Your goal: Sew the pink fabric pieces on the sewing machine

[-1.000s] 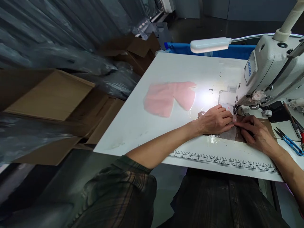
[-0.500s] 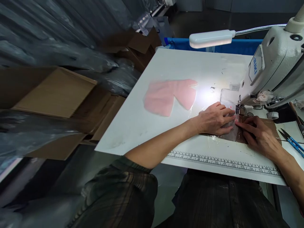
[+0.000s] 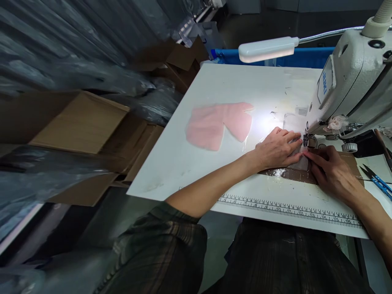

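My left hand [image 3: 279, 149] lies flat with its fingers stretched over a thin pale piece of material [image 3: 301, 164] beside the needle area of a white sewing machine [image 3: 346, 81]. The fingers of my right hand [image 3: 332, 166] are closed at the right edge of that piece, just in front of the presser foot [image 3: 306, 141]. Between the two hands the fingertips nearly meet. Brown tape-like covering [image 3: 294, 174] shows on the table under the pale piece. A cut pink fabric piece [image 3: 208, 124] rests flat to the left, apart from both hands.
Blue-handled thread snips [image 3: 378, 179] lie right of my right hand. A printed ruler [image 3: 275, 209] runs along the front edge of the white table [image 3: 171, 171]. A lamp [image 3: 268, 50] hangs above the back. Open cardboard boxes [image 3: 79, 122] stand at the left.
The pale piece has slid away from me, toward and past the presser foot, so less of it sticks out at the front. Both hands moved slightly with it. The pink piece stayed put.
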A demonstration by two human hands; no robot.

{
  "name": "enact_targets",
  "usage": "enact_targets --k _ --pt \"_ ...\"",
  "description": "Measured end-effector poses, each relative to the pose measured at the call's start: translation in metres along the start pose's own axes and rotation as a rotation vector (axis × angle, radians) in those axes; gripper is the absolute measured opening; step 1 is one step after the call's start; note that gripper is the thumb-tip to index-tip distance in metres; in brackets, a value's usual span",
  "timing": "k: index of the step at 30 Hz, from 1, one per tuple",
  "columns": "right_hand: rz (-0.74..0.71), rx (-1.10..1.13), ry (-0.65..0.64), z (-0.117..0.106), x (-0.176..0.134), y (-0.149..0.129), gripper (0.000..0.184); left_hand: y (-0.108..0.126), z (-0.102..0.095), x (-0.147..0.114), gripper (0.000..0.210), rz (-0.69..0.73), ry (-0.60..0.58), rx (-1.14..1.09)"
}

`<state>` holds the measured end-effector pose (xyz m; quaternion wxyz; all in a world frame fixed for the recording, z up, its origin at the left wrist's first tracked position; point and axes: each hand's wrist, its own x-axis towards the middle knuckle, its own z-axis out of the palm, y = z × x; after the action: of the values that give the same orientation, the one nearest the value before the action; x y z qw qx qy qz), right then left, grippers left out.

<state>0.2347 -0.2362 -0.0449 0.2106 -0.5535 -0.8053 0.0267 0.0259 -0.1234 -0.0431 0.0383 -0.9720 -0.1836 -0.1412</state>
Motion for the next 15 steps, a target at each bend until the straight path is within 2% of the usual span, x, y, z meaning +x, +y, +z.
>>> enact_targets --k 8,15 --pt "0.049 -0.034 -0.006 0.002 0.004 0.002 0.040 -0.002 0.007 0.002 0.037 -0.106 0.040 -0.081" --pt "0.241 0.251 0.087 -0.005 0.001 0.012 0.037 -0.010 0.008 -0.001 0.034 -0.148 0.203 -0.044"
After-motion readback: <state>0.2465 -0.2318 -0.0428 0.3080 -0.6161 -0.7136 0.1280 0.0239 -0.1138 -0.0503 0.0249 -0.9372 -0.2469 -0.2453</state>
